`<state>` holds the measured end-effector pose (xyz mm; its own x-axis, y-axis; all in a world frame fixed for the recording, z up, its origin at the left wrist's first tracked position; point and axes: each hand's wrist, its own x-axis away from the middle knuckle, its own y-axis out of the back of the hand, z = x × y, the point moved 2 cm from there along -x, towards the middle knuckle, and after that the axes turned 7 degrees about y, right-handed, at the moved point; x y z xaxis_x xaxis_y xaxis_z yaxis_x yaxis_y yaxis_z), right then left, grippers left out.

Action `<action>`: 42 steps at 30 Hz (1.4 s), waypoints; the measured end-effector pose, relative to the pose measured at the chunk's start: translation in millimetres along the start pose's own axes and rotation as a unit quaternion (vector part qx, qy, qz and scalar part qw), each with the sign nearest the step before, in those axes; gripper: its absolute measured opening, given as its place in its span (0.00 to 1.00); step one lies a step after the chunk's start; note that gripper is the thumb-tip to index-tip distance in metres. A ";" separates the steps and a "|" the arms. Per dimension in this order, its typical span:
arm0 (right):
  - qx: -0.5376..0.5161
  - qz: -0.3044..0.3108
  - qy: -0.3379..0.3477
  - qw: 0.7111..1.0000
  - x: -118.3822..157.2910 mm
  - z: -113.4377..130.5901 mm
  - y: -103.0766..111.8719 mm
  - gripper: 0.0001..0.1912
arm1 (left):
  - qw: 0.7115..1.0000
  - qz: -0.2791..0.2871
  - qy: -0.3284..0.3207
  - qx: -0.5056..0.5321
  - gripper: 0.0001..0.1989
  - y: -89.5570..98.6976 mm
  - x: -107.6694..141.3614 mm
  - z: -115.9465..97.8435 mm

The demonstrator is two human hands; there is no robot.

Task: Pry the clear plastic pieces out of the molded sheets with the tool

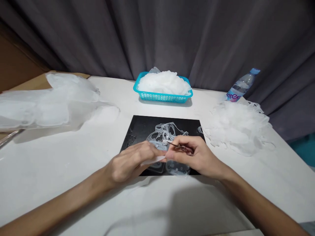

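Over a black mat, my left hand is closed on a translucent white sheet piece, which shows below its fingers. My right hand is closed round a thin dark metal tool, its tip pointing left over the mat. The fingertips of both hands meet near the mat's middle. Clear plastic pieces with cut-out shapes lie on the mat behind the hands. Another clear piece sits at the mat's front edge, below my right hand.
A blue basket heaped with white translucent pieces stands at the back. White plastic sheets lie at the left, beside cardboard. On the right are a pile of white scraps and a tilted water bottle. Grey curtains hang behind the white table.
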<state>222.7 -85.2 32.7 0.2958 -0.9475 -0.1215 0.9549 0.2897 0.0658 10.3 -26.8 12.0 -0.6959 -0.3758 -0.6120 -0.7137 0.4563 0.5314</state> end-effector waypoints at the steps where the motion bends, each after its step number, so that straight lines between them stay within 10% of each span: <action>1: 0.009 -0.019 0.004 1.000 -1.8 -2.8 2.1 0.18 | 1.000 -0.005 0.014 0.004 0.15 -0.8 0.6 1.8; 5: 0.153 -0.165 0.049 0.973 -11.2 -22.3 35.7 0.19 | 0.993 -0.010 0.116 0.002 0.08 -6.3 1.6 5.3; 9: 0.399 -0.285 0.021 0.871 -18.0 -50.2 84.8 0.24 | 0.984 -0.077 0.151 -0.056 0.13 -5.0 -1.5 1.6; 18: 0.522 -0.254 0.018 0.814 -28.7 -90.9 128.2 0.20 | 0.917 -0.004 0.398 0.029 0.12 9.5 -21.6 4.8; 26: 0.555 -0.216 0.080 0.799 -33.4 -96.4 137.2 0.15 | 0.904 -0.043 0.411 0.107 0.16 25.1 -39.8 12.3; 35: 0.620 -0.221 0.084 0.748 -34.0 -89.4 131.0 0.19 | 0.921 -0.162 0.354 0.000 0.26 93.9 -129.0 96.2; 42: 0.651 -0.226 0.078 0.720 -35.2 -92.1 132.8 0.20 | 0.930 -0.110 0.345 -0.066 0.25 125.0 -159.2 159.3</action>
<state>341.7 -0.9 -45.5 0.0590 -0.8495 -0.5242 0.1489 -0.5118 0.8461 44.6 218.5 82.5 -0.3846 -0.8972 -0.2171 -0.8172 0.2216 0.5321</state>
